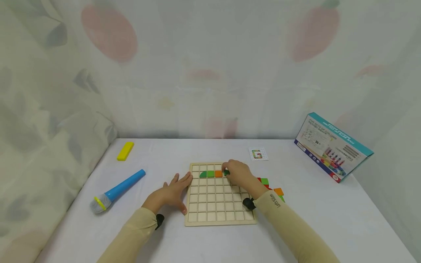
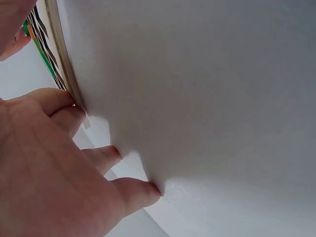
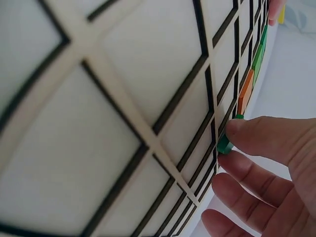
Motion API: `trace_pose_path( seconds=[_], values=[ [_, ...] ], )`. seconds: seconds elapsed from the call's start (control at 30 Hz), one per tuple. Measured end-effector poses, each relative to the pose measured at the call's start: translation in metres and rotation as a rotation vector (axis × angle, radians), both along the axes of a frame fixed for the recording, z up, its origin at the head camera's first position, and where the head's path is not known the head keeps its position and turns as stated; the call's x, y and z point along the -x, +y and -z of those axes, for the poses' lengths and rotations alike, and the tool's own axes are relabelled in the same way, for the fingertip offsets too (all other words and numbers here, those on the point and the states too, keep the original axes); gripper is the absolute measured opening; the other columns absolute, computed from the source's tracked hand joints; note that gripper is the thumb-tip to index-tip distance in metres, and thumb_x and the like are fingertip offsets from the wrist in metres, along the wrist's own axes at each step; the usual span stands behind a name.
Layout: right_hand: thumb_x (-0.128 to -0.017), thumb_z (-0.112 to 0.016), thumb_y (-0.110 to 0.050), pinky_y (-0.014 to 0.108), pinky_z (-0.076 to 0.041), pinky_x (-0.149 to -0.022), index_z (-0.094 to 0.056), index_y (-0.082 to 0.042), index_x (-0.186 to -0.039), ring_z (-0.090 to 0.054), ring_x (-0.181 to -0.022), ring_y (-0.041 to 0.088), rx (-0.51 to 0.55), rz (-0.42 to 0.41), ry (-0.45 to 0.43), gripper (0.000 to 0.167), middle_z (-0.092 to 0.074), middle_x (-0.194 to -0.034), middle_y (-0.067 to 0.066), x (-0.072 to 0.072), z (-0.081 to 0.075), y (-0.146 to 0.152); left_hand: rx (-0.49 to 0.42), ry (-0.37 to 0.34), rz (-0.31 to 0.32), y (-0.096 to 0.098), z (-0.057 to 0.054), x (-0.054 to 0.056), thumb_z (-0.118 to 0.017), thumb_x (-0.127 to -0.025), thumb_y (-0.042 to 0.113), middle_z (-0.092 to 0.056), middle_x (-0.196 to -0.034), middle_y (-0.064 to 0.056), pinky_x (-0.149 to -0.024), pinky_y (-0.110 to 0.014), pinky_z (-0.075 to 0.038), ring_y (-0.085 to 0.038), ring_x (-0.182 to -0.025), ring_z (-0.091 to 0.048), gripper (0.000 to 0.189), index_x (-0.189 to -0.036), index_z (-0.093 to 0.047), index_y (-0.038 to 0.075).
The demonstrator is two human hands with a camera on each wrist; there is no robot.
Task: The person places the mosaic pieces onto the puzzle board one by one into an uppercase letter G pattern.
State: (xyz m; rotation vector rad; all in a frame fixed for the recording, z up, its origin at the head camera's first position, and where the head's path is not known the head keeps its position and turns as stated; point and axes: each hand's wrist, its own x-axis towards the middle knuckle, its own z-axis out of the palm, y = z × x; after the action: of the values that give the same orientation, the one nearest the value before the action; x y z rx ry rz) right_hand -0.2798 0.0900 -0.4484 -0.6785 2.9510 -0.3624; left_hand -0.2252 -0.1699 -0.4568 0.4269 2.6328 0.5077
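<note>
A wooden grid board [image 1: 211, 198] lies on the white table. Along its far part sit a dark green round-cornered tile [image 1: 203, 174], a light green square tile [image 1: 211, 174] and an orange square tile [image 1: 218, 174] in one row. Just right of the orange one, my right hand [image 1: 241, 176] pinches a dark green tile [image 3: 225, 143] between thumb and forefinger at the grid. Its exact shape is partly hidden by the fingers. My left hand [image 1: 171, 193] is spread at the board's left edge, fingertips touching the rim, as the left wrist view shows too.
Several loose red, green and orange tiles [image 1: 265, 181] lie right of the board, partly behind my right forearm. A small pattern card [image 1: 258, 154] is beyond them. A box [image 1: 329, 146] stands at far right. A blue toy microphone [image 1: 125, 185] and a yellow block [image 1: 125, 151] lie left.
</note>
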Motion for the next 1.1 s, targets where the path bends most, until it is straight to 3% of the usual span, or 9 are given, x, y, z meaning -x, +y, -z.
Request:
trace_pose_path(
  seconds=[0.33, 0.8, 1.1],
  values=[
    [-0.083, -0.068, -0.015, 0.033, -0.051, -0.071, -0.066, -0.017, -0.108, -0.060, -0.090, 0.017, -0.005, -0.016, 0.001, 0.025, -0.062, -0.103, 0.001, 0.001, 0.003, 0.001, 0.006, -0.008, 0.002, 0.004, -0.005, 0.000, -0.090, -0.047, 0.030, -0.005, -0.155, 0.001, -0.098, -0.072, -0.005, -0.038, -0.139, 0.004, 0.127, -0.149, -0.016, 0.018],
    [-0.084, -0.067, -0.013, 0.029, -0.051, -0.066, -0.065, -0.012, -0.111, -0.060, -0.083, 0.016, 0.027, 0.031, 0.029, 0.027, -0.061, -0.095, 0.002, -0.006, -0.006, 0.020, -0.001, -0.005, 0.013, 0.003, -0.004, -0.001, -0.089, -0.048, 0.029, -0.007, -0.155, -0.001, -0.097, -0.072, -0.005, -0.040, -0.139, 0.004, 0.124, -0.149, -0.018, 0.014],
    [-0.083, -0.068, -0.013, 0.027, -0.047, -0.056, -0.065, -0.012, -0.110, -0.057, -0.075, 0.015, 0.064, 0.106, 0.024, 0.027, -0.061, -0.094, 0.002, -0.008, -0.008, 0.058, 0.012, -0.010, 0.010, 0.000, -0.001, 0.000, -0.089, -0.048, 0.031, -0.005, -0.155, -0.002, -0.098, -0.072, -0.004, -0.039, -0.139, 0.004, 0.125, -0.149, -0.016, 0.015]
  ],
)
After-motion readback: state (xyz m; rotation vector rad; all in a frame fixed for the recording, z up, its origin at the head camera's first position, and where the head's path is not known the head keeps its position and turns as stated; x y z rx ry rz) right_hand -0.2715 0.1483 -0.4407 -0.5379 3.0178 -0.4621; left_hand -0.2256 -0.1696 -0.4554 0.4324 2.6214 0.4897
